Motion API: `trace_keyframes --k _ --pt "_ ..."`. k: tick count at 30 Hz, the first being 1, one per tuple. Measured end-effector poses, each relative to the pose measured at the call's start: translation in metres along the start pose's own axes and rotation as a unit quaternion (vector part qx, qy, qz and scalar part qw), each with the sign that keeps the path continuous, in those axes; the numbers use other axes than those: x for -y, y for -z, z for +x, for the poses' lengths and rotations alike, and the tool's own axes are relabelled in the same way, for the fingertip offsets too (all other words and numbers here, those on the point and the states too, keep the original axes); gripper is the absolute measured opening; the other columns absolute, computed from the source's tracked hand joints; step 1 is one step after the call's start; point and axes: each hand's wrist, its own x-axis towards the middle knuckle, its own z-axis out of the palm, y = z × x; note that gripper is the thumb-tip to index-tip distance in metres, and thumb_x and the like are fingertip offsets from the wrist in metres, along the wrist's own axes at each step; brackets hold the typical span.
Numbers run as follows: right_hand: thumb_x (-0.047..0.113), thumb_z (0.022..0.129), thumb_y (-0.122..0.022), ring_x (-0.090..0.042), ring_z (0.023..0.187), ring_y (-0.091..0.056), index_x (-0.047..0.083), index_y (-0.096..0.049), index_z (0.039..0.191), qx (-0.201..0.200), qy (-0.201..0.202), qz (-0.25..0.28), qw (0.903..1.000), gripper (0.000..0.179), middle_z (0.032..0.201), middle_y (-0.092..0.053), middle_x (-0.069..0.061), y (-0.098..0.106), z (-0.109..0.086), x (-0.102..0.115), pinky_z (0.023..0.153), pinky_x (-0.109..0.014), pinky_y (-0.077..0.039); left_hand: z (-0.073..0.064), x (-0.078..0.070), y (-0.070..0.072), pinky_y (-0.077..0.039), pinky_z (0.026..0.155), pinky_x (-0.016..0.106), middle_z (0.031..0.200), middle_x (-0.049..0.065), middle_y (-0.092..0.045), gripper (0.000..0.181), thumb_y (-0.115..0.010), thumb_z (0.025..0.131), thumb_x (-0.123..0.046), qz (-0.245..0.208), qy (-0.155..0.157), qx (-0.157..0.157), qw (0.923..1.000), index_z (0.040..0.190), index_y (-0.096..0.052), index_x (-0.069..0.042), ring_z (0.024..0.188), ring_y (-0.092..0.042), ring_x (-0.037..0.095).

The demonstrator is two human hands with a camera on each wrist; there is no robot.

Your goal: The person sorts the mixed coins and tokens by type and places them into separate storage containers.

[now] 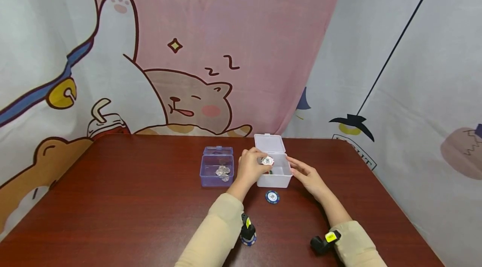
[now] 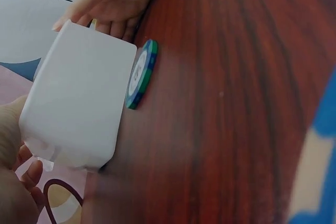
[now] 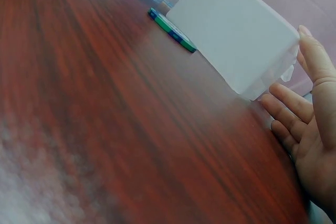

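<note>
Over the white lidded box (image 1: 274, 181), whose lid stands open, my left hand (image 1: 250, 168) pinches a white poker chip (image 1: 267, 161) with red on its edge. Something greenish shows inside the box below that chip, mostly hidden by the fingers. My right hand (image 1: 306, 177) rests its thumb and fingers against the box's right side, fingers fairly straight, as the right wrist view shows with the thumb (image 3: 315, 59) at the rim. A blue and green poker chip (image 1: 272, 197) lies on the table just in front of the box.
Left of the white box stands a translucent blue-purple box (image 1: 217, 181) with an open lid and several clear, shiny pieces (image 1: 223, 171) inside. Another blue and white chip (image 1: 248, 240) lies partly hidden under the left wrist camera. A cartoon cloth (image 1: 244, 49) hangs behind the brown table (image 1: 132, 200).
</note>
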Motion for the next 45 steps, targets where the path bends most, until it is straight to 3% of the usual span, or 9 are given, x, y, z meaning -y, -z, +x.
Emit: trace_keyframes --k 6,12,17,21,25,30,38,45 --pt "0.013 0.097 -0.057 -0.036 0.121 -0.048 0.003 -0.047 0.14 0.0 0.007 0.01 0.9999 0.046 0.133 -0.051 -0.026 -0.001 0.001 0.001 0.088 -0.022 -0.043 -0.001 -0.002 0.002 -0.038 0.076 0.034 0.095 -0.001 -0.064 0.037 -0.085 0.069 -0.023 0.055 -0.031 -0.01 0.998 0.102 -0.076 -0.009 0.088 -0.05 0.017" --pt "0.012 0.097 -0.056 -0.034 0.119 -0.05 0.001 -0.047 0.14 0.0 0.014 0.006 0.9999 0.045 0.132 -0.051 -0.027 -0.001 0.0 -0.001 0.087 -0.021 -0.044 -0.001 -0.006 0.004 -0.039 0.074 0.033 0.099 -0.003 -0.064 0.039 -0.083 0.072 -0.03 0.102 -0.015 0.03 0.9942 0.107 -0.076 -0.014 0.089 -0.051 0.018" --pt "0.011 0.097 -0.057 -0.032 0.118 -0.051 0.001 -0.047 0.139 0.0 0.015 0.014 0.9998 0.045 0.132 -0.051 -0.027 -0.001 0.0 -0.002 0.087 -0.022 -0.045 -0.001 -0.006 0.003 -0.039 0.077 0.034 0.103 -0.004 -0.064 0.042 -0.083 0.073 -0.032 0.097 0.008 0.034 0.9947 0.11 -0.074 -0.014 0.092 -0.051 0.018" --pt "0.012 0.097 -0.057 -0.035 0.119 -0.049 0.002 -0.047 0.14 0.002 0.009 0.017 0.9998 0.045 0.133 -0.051 -0.026 0.0 0.0 -0.001 0.087 -0.021 -0.045 -0.001 -0.005 0.003 -0.04 0.078 0.036 0.105 -0.003 -0.064 0.041 -0.081 0.075 -0.03 0.072 0.011 0.028 0.9969 0.111 -0.073 -0.011 0.094 -0.052 0.02" --pt "0.014 0.097 -0.057 -0.037 0.121 -0.048 0.004 -0.047 0.14 0.001 0.002 0.018 0.9998 0.046 0.133 -0.051 -0.024 0.0 -0.001 0.0 0.087 -0.021 -0.044 -0.003 -0.005 0.005 -0.042 0.079 0.039 0.106 0.0 -0.065 0.04 -0.079 0.078 -0.029 0.048 -0.01 0.019 0.9986 0.112 -0.072 -0.009 0.094 -0.053 0.021" --pt "0.013 0.097 -0.057 -0.036 0.121 -0.048 0.004 -0.047 0.14 0.002 0.0 0.016 0.9999 0.046 0.134 -0.051 -0.024 0.0 -0.002 0.001 0.087 -0.021 -0.044 -0.007 -0.005 0.011 -0.042 0.077 0.037 0.106 0.003 -0.065 0.038 -0.079 0.079 -0.023 -0.025 -0.026 0.005 0.9993 0.113 -0.071 -0.006 0.09 -0.053 0.023" --pt "0.013 0.097 -0.057 -0.037 0.121 -0.048 0.004 -0.047 0.14 0.002 0.0 0.013 0.9999 0.045 0.134 -0.051 -0.024 0.0 -0.002 0.002 0.087 -0.021 -0.044 -0.02 -0.01 0.02 -0.04 0.065 0.025 0.106 0.009 -0.066 0.04 -0.079 0.08 -0.017 -0.131 -0.038 0.015 0.9906 0.116 -0.069 -0.003 0.084 -0.052 0.032" --pt "0.012 0.097 -0.056 -0.035 0.118 -0.051 0.001 -0.047 0.14 0.004 0.011 0.016 0.9998 0.045 0.133 -0.051 -0.025 -0.001 0.0 0.0 0.088 -0.022 -0.044 -0.036 -0.017 0.024 -0.05 0.071 0.04 0.1 0.006 -0.067 0.041 -0.081 0.077 -0.017 -0.196 -0.049 0.002 0.9794 0.115 -0.07 -0.005 0.082 -0.056 0.024"
